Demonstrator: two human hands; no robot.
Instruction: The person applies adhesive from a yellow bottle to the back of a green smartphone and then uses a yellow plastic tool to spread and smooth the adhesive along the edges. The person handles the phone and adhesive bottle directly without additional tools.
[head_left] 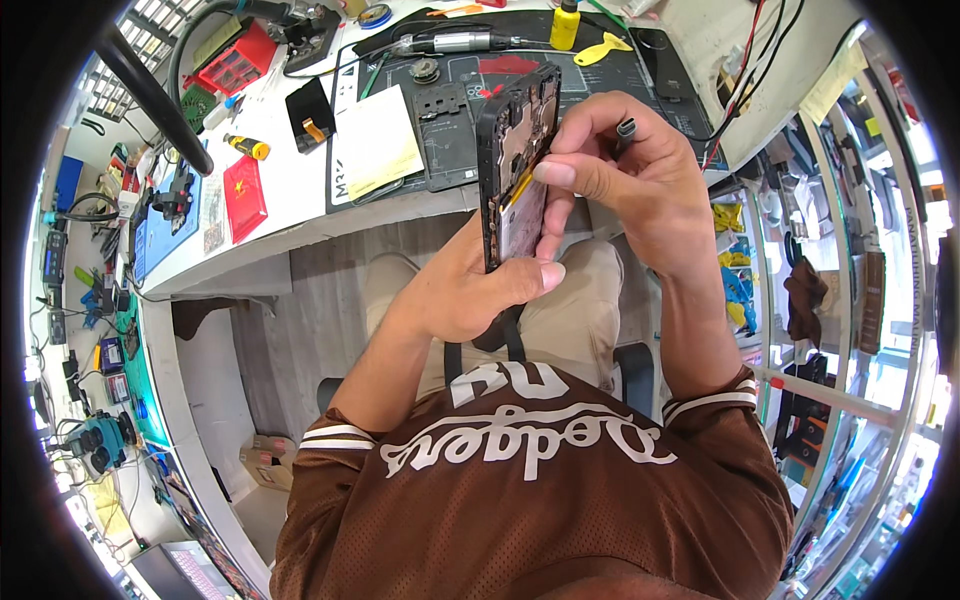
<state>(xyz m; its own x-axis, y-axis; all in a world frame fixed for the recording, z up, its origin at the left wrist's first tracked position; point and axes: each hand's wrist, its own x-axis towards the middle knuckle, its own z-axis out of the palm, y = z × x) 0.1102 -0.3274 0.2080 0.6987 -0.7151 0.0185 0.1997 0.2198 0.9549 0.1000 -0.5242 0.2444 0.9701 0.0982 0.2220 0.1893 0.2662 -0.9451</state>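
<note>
1. Left hand (465, 292) gripped opened phone (522, 140), frame centre, near-vertical, likely for access to its inside.
2. Right hand (645, 180) curled around dark-tipped tool (627, 128), probably tucked so fingertips (556, 173) could work phone's edge.

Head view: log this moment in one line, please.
left hand: holding opened phone | right hand: at phone's exposed inner side | yellow bottle: on bench

Red packet (245, 200) near blue mat (158, 242), yellow bottle (564, 28) farther right
</note>
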